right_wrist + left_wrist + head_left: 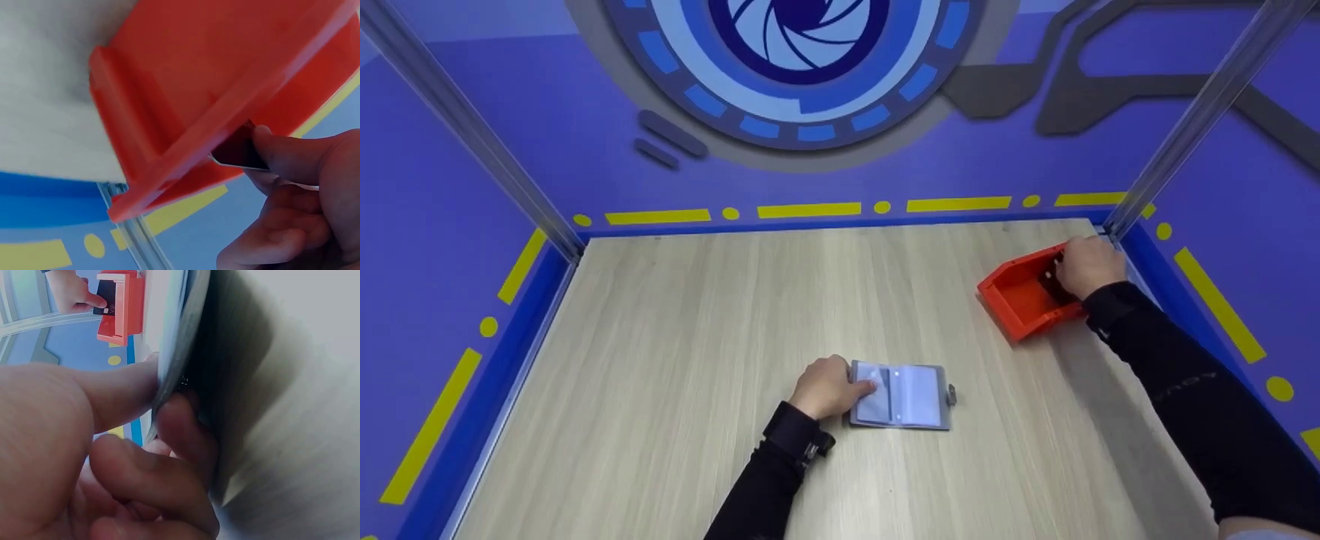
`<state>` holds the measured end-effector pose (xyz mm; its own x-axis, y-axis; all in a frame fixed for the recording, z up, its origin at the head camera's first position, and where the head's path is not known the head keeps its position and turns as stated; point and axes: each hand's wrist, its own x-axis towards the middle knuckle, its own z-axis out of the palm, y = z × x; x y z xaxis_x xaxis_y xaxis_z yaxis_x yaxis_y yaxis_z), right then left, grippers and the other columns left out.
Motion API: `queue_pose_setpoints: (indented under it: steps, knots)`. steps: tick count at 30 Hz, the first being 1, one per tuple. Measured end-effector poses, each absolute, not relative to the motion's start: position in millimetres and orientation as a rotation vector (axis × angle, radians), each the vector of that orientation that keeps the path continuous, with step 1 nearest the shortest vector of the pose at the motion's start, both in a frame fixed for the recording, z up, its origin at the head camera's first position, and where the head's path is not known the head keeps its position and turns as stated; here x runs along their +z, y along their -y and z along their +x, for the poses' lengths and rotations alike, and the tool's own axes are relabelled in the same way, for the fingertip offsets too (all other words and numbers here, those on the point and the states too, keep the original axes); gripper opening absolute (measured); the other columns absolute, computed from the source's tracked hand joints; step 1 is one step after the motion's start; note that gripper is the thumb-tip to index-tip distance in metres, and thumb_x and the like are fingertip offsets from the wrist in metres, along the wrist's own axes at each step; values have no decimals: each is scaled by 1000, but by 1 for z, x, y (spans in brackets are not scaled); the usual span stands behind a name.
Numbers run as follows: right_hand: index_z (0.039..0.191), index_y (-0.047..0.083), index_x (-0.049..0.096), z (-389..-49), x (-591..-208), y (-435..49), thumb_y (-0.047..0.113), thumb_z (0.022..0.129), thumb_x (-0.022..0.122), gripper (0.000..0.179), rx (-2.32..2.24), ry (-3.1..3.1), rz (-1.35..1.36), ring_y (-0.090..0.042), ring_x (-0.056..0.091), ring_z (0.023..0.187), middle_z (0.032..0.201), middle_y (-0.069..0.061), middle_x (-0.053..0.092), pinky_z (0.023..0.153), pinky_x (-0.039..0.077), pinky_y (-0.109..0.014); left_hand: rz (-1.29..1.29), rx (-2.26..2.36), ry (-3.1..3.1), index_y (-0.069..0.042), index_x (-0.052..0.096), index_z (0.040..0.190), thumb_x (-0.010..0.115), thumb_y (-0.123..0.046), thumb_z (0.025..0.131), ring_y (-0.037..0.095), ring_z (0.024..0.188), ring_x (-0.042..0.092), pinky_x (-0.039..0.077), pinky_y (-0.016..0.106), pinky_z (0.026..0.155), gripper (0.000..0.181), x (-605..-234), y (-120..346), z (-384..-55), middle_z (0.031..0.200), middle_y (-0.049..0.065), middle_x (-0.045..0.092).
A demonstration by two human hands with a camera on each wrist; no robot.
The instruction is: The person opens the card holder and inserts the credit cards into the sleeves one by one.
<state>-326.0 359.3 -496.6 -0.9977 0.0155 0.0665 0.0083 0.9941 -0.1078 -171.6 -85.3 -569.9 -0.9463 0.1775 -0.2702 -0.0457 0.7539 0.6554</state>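
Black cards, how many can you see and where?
1 that I can make out: a black card pinched in the right grip, at the red bin. More may be hidden behind it or inside the bin.

Head view: bare left hand at lower centre; left arm in black fabric sleeve slants up from bottom edge. Thumb straight, fingers bent below it, pinching. Bare right hand right of centre, mid-height, also pinching; right arm in black fabric sleeve extends up-left from lower right corner.
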Motion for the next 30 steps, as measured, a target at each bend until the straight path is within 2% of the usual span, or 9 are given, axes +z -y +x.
queue_pose_setpoints:
  steps: [6, 17, 23, 30]
  knots:
    - [100, -14, 72, -326, -501, -355, 14, 101, 71, 28, 105, 3043, 25, -55, 71, 80, 93, -38, 71, 75, 59, -71, 91, 1013, -2633, -17, 51, 69, 84, -39, 99, 13, 57, 48, 35, 29, 53, 49, -571, 86, -171, 64, -5, 50]
    - [94, -14, 71, -323, -497, -363, 15, 103, 69, 31, 85, 3006, 36, -54, 68, 73, 84, -38, 68, 70, 59, -72, 129, 1021, -2646, -19, 48, 66, 83, -39, 99, 11, 53, 44, 33, 28, 51, 52, -569, 86, -173, 60, -7, 44]
    - [91, -13, 70, -322, -495, -364, 14, 102, 68, 29, 89, 3011, 13, -53, 67, 72, 81, -36, 66, 70, 58, -72, 116, 1014, -2640, -17, 52, 69, 83, -40, 99, 12, 54, 46, 34, 28, 51, 48, -570, 86, -174, 62, -6, 48]
    - [95, -12, 69, -318, -482, -359, 12, 103, 68, 26, 234, 3018, 0, -56, 68, 81, 91, -38, 69, 75, 56, -73, 110, 1013, -2638, -15, 55, 73, 83, -40, 99, 12, 56, 47, 36, 29, 52, 45, -571, 86, -173, 65, -5, 49]
